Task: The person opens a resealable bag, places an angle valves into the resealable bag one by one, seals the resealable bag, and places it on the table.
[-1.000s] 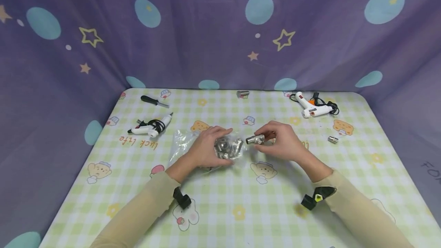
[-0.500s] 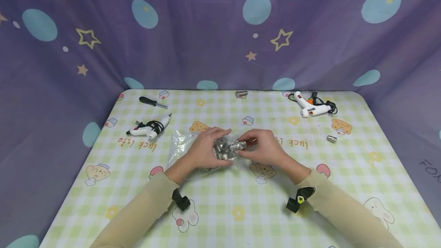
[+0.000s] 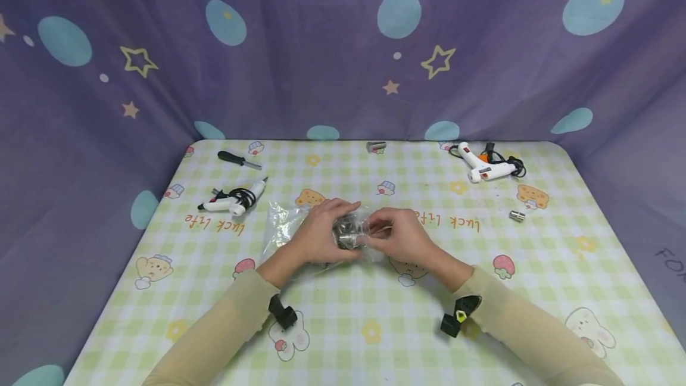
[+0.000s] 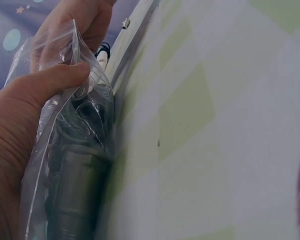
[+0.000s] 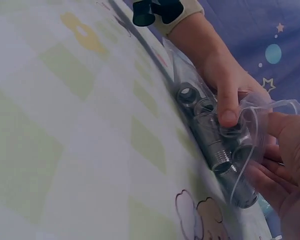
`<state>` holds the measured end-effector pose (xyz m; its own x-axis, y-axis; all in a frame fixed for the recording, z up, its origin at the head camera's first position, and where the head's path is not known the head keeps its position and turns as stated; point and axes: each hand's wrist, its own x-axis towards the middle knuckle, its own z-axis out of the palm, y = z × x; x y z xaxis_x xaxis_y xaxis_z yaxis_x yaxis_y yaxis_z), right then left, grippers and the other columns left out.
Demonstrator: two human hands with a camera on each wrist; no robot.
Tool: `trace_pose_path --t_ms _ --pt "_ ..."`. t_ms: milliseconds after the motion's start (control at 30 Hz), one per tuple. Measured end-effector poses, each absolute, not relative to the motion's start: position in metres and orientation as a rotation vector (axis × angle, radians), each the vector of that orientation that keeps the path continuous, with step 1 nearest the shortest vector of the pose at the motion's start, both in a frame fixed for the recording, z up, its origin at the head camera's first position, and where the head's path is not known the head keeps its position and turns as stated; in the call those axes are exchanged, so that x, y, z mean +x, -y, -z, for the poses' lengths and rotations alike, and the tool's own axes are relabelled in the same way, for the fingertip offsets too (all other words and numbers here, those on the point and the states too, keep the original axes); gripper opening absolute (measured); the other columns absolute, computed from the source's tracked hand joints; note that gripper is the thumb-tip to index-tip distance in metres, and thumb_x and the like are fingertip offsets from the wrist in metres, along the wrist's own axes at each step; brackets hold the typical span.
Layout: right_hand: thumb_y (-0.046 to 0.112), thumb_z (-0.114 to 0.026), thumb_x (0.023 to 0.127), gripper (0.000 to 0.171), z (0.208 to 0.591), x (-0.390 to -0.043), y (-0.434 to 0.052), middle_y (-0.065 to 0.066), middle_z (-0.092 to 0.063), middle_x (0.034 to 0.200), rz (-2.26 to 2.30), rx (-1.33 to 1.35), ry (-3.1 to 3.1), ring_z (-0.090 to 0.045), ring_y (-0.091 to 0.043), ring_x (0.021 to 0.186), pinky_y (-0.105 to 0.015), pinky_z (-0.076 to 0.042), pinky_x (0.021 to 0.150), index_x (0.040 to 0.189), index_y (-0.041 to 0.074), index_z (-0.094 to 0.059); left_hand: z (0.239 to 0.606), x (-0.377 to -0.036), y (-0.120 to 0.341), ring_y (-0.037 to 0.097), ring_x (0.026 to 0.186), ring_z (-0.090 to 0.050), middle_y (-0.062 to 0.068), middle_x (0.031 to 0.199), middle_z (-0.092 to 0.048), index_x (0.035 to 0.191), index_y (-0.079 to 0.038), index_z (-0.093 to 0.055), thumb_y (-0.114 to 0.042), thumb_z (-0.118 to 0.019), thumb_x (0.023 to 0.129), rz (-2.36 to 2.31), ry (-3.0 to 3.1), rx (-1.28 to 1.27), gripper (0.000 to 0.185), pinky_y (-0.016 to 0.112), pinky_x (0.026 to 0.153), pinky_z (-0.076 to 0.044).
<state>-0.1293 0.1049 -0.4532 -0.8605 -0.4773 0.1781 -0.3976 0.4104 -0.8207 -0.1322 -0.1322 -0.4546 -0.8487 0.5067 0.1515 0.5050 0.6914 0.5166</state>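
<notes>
The left hand (image 3: 316, 234) grips a clear plastic bag (image 3: 289, 222) of metal fittings (image 3: 345, 232) against the tabletop (image 3: 375, 326), thumb pinching the film at the bag's mouth. The right hand (image 3: 399, 236) meets it from the other side, its fingers (image 5: 270, 175) curled into the opening around a threaded metal fitting (image 5: 217, 145) that lies partly inside. The bag sits between the two hands, touching both. To do this well, the left thumb should hold the mouth wide and taut while the right hand slides the fitting along the tabletop, threads clear of the film so they don't snag. A loose socket (image 3: 517, 215) lies well to the right of the right hand.
</notes>
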Motion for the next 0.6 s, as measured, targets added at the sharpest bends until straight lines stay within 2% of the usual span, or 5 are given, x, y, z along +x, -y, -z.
trace_pose_path --t_ms 200,367,600 --pt "0.013 -0.083 0.093 0.010 0.453 -0.128 -0.108 -0.004 -0.079 0.100 1.419 -0.812 -2.568 -0.078 -0.014 0.090 -0.019 -0.064 0.078 0.102 0.011 -0.080 0.453 -0.131 0.132 0.025 0.130 -0.060 0.003 0.140 -0.065 0.155 -0.015 -0.057 -0.052 -0.098 0.067 -0.882 -2.884 0.868 0.103 0.056 0.113 -0.050" --pt "0.010 -0.079 0.095 0.009 0.449 -0.128 -0.113 -0.002 -0.079 0.102 1.399 -0.836 -2.553 -0.078 -0.015 0.093 -0.021 -0.064 0.081 0.104 0.011 -0.081 0.452 -0.130 0.132 0.026 0.130 -0.060 0.003 0.141 -0.065 0.155 -0.015 -0.057 -0.052 -0.097 0.068 -0.883 -2.883 0.865 0.103 0.056 0.112 -0.051" --pt "0.014 -0.075 0.099 0.010 0.443 -0.126 -0.124 0.002 -0.081 0.103 1.382 -0.823 -2.589 -0.078 -0.013 0.094 -0.024 -0.065 0.081 0.107 0.014 -0.082 0.452 -0.130 0.131 0.025 0.127 -0.061 0.003 0.139 -0.065 0.155 -0.016 -0.057 -0.054 -0.096 0.068 -0.884 -2.892 0.884 0.103 0.055 0.110 -0.052"
